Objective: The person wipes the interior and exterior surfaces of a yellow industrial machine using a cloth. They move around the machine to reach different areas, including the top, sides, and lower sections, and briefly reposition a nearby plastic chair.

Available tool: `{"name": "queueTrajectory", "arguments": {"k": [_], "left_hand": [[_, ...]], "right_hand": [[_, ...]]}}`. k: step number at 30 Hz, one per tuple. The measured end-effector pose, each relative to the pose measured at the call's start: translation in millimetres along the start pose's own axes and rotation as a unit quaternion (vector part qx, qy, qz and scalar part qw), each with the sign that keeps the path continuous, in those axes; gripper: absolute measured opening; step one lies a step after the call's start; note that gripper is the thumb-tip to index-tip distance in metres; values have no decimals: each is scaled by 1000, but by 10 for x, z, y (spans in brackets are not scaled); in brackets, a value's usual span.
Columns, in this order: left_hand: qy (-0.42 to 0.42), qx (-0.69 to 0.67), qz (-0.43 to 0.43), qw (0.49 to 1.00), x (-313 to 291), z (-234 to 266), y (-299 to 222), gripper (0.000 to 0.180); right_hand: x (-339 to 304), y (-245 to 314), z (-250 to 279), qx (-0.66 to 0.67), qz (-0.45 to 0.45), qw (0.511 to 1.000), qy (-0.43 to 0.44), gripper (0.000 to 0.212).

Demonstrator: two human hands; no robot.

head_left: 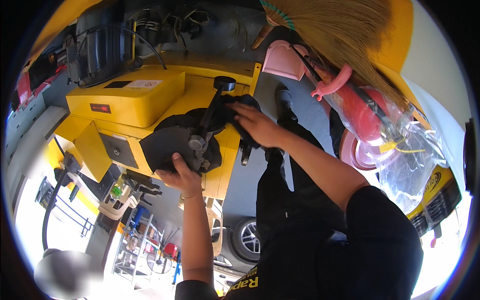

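Labels (100, 108), yellow machine (142, 112), left hand (181, 179) gripping black plate (165, 147), right hand (257, 125) flat on cloth (250, 101)

Arrow sign (100, 108), white label (145, 84) on yellow machine (162, 102); lettering (245, 283) on shirt (360, 260)

Left hand (181, 176) lower, right hand (257, 124) stretched leftward, both forearms (320, 162) bare

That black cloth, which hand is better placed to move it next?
Probably the right hand: its fingers lie stretched across the black cloth. The left hand is farther from it, with its thumb on the dark curved piece.
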State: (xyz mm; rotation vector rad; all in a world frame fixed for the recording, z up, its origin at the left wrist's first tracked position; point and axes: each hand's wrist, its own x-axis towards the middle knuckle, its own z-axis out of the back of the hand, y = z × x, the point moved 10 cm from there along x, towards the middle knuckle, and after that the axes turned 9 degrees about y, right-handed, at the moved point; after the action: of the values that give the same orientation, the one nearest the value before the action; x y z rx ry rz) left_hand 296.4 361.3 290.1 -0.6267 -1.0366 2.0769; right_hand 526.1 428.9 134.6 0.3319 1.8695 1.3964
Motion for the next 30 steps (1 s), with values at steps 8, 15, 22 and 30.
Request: {"name": "queueTrajectory", "arguments": {"k": [8,15,22,30], "left_hand": [[25,-7,-14,1000,-20,-49,1,53],[69,-28,2,997,8,-168,31,52],[73,63,-86,992,-51,-66,46,38],[76,105,-152,980,31,-205,-193,41]], "right_hand": [[519,-850,125,13,-108,990,-87,41],[1085,-1941,270,-190,-170,967,6,40],[1883,-1173,888,8,-195,974,-117,45],[2587,-756,-613,-380,-73,854,348,41]]}}
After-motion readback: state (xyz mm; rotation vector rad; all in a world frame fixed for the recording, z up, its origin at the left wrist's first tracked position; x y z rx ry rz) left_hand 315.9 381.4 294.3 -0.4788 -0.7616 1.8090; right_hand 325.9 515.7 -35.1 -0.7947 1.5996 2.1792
